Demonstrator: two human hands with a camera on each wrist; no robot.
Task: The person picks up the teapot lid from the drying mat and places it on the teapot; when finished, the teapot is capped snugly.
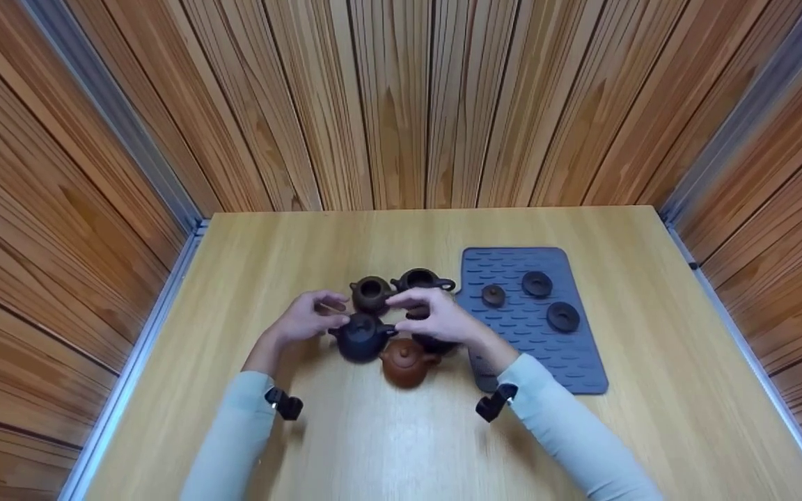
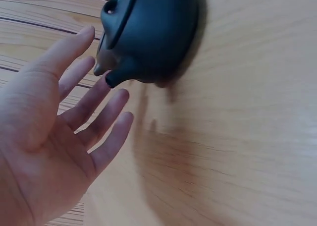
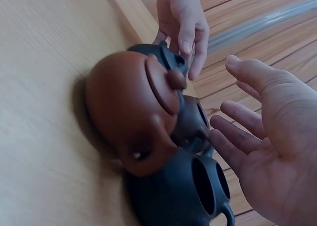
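Note:
My left hand (image 1: 307, 316) is beside the spout of a lidded black teapot (image 1: 361, 339), its fingers spread and loosely bent. In the left wrist view nothing lies in the palm; whether a fingertip touches the spout I cannot tell. My right hand (image 1: 436, 314) hovers over the other side of the teapot cluster with relaxed fingers, holding nothing. In front sits a lidded reddish-brown teapot (image 3: 121, 94). Behind are a small brown teapot (image 1: 359, 300) and a black teapot (image 1: 401, 284), both lidless. Another dark lidless teapot (image 3: 163, 191) is partly hidden under my right hand.
To the right lies a grey-blue textured mat (image 1: 533, 365). On it rest a small brown lid (image 1: 493, 295) and two dark lids, one farther back (image 1: 537, 283) and one nearer (image 1: 562, 316). Wood-panelled walls (image 1: 401, 104) enclose the table's back and sides.

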